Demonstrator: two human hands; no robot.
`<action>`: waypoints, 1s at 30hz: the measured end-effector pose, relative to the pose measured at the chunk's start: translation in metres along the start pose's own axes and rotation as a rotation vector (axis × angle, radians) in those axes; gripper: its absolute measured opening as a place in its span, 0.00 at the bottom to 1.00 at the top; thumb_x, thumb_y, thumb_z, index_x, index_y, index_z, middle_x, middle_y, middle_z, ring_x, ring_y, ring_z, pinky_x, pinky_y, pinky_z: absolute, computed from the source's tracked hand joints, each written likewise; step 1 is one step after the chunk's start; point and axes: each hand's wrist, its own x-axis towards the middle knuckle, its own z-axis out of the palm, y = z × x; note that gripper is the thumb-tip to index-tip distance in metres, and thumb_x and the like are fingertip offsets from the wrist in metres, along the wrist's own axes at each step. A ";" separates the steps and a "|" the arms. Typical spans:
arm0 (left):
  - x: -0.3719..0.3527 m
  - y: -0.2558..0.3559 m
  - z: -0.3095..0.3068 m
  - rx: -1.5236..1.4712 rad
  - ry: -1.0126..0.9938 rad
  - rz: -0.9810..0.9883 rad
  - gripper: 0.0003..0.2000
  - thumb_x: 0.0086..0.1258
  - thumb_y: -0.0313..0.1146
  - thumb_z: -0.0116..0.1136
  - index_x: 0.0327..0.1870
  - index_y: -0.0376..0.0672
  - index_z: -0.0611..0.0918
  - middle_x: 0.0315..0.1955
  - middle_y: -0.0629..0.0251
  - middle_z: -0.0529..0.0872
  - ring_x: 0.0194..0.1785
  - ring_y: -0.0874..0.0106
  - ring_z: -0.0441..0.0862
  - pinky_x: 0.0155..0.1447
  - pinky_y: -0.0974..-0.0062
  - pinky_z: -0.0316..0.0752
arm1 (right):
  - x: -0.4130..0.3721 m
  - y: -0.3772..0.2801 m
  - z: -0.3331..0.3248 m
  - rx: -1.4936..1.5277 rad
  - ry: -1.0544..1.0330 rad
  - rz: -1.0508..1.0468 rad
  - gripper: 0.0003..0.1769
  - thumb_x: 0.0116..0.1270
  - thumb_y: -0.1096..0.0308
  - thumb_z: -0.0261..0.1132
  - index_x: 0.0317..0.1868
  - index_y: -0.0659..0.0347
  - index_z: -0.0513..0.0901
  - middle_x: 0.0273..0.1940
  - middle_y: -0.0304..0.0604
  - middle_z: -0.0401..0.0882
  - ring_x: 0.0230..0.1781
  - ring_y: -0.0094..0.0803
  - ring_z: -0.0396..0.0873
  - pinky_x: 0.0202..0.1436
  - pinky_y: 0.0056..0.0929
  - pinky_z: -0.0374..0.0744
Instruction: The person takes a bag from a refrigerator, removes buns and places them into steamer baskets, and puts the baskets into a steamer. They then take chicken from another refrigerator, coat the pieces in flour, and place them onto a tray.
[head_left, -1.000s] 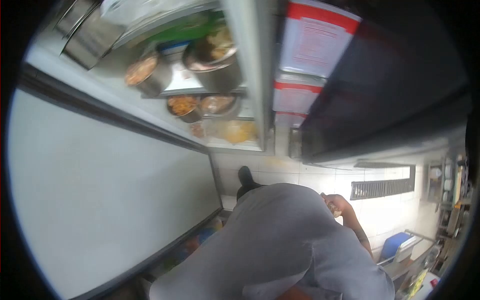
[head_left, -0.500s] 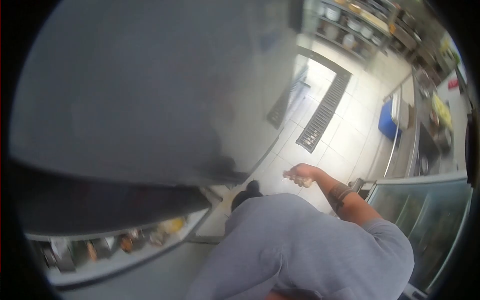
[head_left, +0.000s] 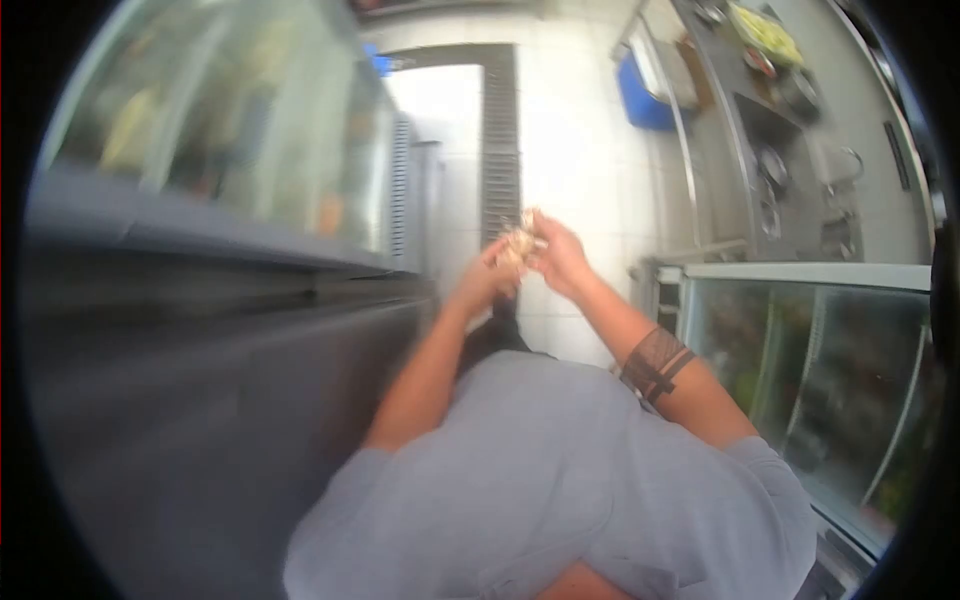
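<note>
In front of my body I hold a small pale, lumpy bundle [head_left: 519,244] between both hands, above the tiled floor. Its cream and light-brown surface is blurred, so its kind cannot be made out. My left hand [head_left: 486,284] grips its near left side with bent fingers. My right hand [head_left: 562,258] closes round its right side, and a bit of the bundle sticks up past the fingertips.
A glass-fronted fridge [head_left: 250,130] stands close on my left, above a dark panel. On my right is another glass-doored fridge [head_left: 760,340]. Farther off are a steel counter with a sink [head_left: 840,230] and a blue box [head_left: 641,92]. A drain grate [head_left: 501,130] crosses the floor.
The open fridge door and stocked shelf on the left have gone from view. My left hand has come into view and joined the right on the bundle. My view has turned.
</note>
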 end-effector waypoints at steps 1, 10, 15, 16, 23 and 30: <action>0.031 0.021 0.013 -0.024 -0.105 -0.029 0.36 0.68 0.26 0.69 0.78 0.39 0.70 0.44 0.66 0.85 0.36 0.77 0.81 0.34 0.77 0.76 | 0.013 -0.032 -0.025 0.042 0.011 0.025 0.21 0.83 0.51 0.59 0.61 0.61 0.77 0.57 0.47 0.77 0.49 0.35 0.83 0.47 0.40 0.87; 0.267 0.156 0.119 -0.136 -0.686 -0.339 0.28 0.73 0.31 0.64 0.74 0.42 0.73 0.53 0.67 0.83 0.54 0.75 0.79 0.44 0.73 0.78 | -0.016 -0.205 -0.149 0.278 0.171 -0.541 0.22 0.80 0.64 0.60 0.68 0.66 0.78 0.54 0.46 0.81 0.46 0.32 0.80 0.48 0.39 0.83; 0.392 0.189 0.080 0.182 -0.585 -0.329 0.27 0.74 0.33 0.65 0.73 0.41 0.75 0.51 0.67 0.84 0.53 0.71 0.82 0.58 0.66 0.79 | 0.063 -0.271 -0.141 0.207 0.233 -0.696 0.28 0.80 0.69 0.58 0.77 0.65 0.69 0.55 0.45 0.80 0.47 0.32 0.80 0.51 0.38 0.81; 0.404 0.201 0.068 0.128 -0.526 -0.365 0.27 0.74 0.35 0.66 0.73 0.41 0.75 0.52 0.66 0.84 0.54 0.71 0.82 0.59 0.66 0.79 | 0.091 -0.285 -0.142 0.215 0.203 -0.690 0.28 0.80 0.69 0.58 0.77 0.65 0.69 0.55 0.45 0.80 0.47 0.32 0.80 0.51 0.38 0.81; 0.454 0.342 -0.070 0.092 -0.132 -0.285 0.27 0.76 0.35 0.67 0.74 0.40 0.75 0.55 0.66 0.85 0.56 0.69 0.84 0.60 0.66 0.80 | 0.363 -0.412 -0.072 0.070 -0.156 -0.345 0.24 0.79 0.74 0.61 0.72 0.64 0.73 0.53 0.42 0.82 0.46 0.31 0.83 0.51 0.33 0.83; 0.513 0.422 -0.197 -0.181 0.288 -0.005 0.23 0.80 0.31 0.61 0.74 0.39 0.74 0.55 0.65 0.83 0.55 0.71 0.84 0.53 0.67 0.83 | 0.596 -0.490 0.100 -0.473 -0.568 0.148 0.22 0.76 0.71 0.66 0.68 0.65 0.77 0.48 0.42 0.83 0.45 0.29 0.83 0.46 0.31 0.83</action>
